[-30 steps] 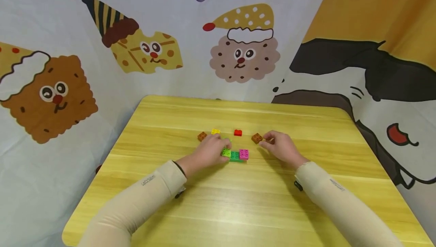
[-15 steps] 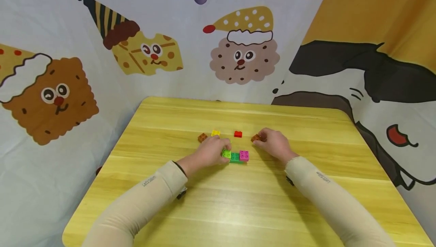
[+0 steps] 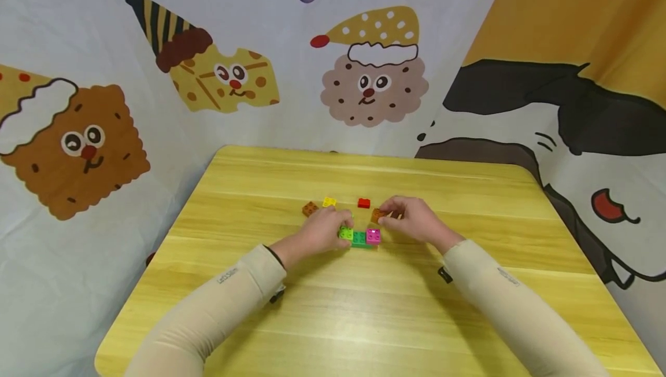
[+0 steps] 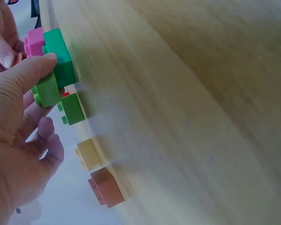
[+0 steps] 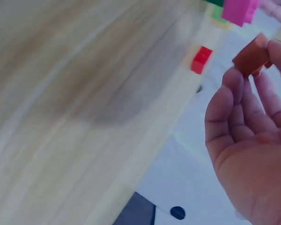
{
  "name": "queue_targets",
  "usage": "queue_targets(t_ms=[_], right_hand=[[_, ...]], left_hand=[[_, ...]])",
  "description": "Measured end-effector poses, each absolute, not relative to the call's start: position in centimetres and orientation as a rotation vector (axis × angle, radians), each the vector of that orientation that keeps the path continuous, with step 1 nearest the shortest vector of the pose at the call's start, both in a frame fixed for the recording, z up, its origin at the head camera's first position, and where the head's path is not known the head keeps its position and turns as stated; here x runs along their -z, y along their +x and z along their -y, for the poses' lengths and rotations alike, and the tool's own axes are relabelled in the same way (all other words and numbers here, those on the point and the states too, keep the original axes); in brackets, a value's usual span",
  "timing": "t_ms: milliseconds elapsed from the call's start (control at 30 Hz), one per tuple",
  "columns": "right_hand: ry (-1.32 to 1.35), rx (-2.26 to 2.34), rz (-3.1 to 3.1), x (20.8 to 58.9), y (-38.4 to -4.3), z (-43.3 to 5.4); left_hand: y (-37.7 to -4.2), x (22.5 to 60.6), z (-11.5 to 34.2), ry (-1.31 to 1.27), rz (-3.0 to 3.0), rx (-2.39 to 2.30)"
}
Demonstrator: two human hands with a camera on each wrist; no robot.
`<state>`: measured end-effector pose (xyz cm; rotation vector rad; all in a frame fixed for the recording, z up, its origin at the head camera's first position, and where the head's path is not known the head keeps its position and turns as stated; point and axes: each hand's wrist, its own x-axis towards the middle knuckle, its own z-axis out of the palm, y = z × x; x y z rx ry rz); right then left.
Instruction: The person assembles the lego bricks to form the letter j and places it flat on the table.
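Note:
My left hand (image 3: 321, 232) pinches a lime green toy brick (image 3: 346, 233), its thumb reaching onto the longer dark green brick (image 4: 60, 58) in the left wrist view. On the other end of that green brick sits a pink brick (image 3: 373, 235). Between thumb and fingers of my right hand (image 3: 413, 219) is a brown-orange brick (image 5: 252, 56), tilted in the right wrist view and just behind and right of the pink one in the head view. A red brick (image 3: 363, 203) lies farther back on the table.
Beyond my left hand stand a yellow brick (image 3: 329, 201) and a second brown brick (image 3: 310, 209). Another green brick (image 4: 72, 109) shows near them in the left wrist view. The wooden table (image 3: 364, 319) meets a printed cloth (image 3: 291, 128) at its back edge.
My right hand has taken hold of the right brown brick and moved it left, nearer the pink brick. My left hand has stayed in place on the lime green brick.

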<state>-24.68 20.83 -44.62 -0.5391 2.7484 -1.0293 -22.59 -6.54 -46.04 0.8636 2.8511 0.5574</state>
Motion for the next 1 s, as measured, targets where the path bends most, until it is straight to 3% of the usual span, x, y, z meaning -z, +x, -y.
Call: queue_targets(t_ms=[600,1000], right_hand=[[-0.724,1.043,-2.615,43.8,-22.8,-20.1],[-0.338,1.350,-2.343,45.1,-22.6,-20.2]], left_hand=[[-22.8,46.4,6.7,0.914,-2.868,-0.586],[-22.7,46.3,6.7,0.923,-2.862,-0.591]])
